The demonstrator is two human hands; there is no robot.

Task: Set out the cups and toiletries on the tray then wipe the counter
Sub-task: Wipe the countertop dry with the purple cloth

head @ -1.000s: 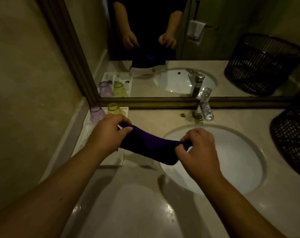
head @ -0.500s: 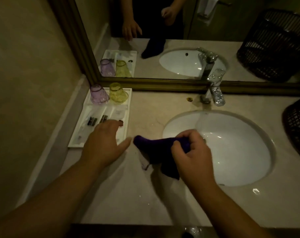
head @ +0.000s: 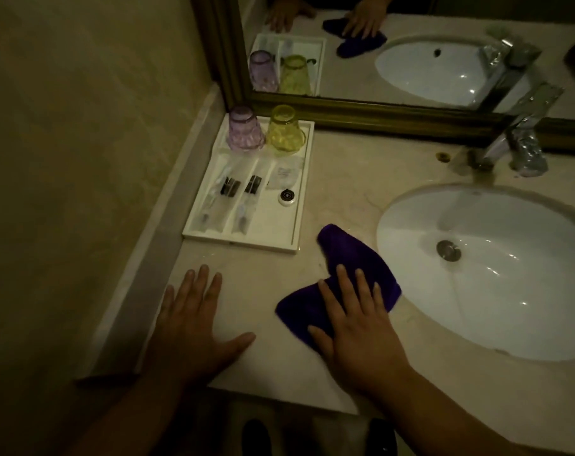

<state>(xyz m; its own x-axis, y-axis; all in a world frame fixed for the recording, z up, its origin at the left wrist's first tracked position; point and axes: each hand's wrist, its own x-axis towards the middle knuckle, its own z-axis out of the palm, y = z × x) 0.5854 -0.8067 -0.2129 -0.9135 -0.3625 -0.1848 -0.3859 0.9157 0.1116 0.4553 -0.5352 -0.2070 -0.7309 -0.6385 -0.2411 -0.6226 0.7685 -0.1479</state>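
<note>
Beige marble counter [head: 345, 179] runs along a tan wall on the left and meets a gilt-framed mirror [head: 411, 47] at the far edge, with a white oval sink [head: 510, 311] sunk into its right part and a chrome tap [head: 523, 149] standing behind the sink. At the far left corner sits a white tray [head: 299, 225], its long side parallel to the wall. Two cups stand upside down at the tray's far end, touching or nearly so: a purple cup [head: 245, 131] on the left and a yellow cup [head: 285, 131] on the right. Nearer in the tray lie two wrapped toothbrush kits [head: 228, 192] side by side in the left compartments, and to their right a clear sachet with a small round black-and-white item [head: 287, 196] just beside it. A purple cloth [head: 348, 258] lies on the counter between the tray and the sink, its right edge reaching the sink's rim. The right hand [head: 358, 327] presses flat on the near part of the cloth, fingers straight and slightly spread, not gripping it. The left hand [head: 194, 324] rests palm down on the bare counter near the front edge, left of the cloth and apart from it, fingers extended and the thumb splayed to the right. Both hands and the cloth appear again in the mirror.
</note>
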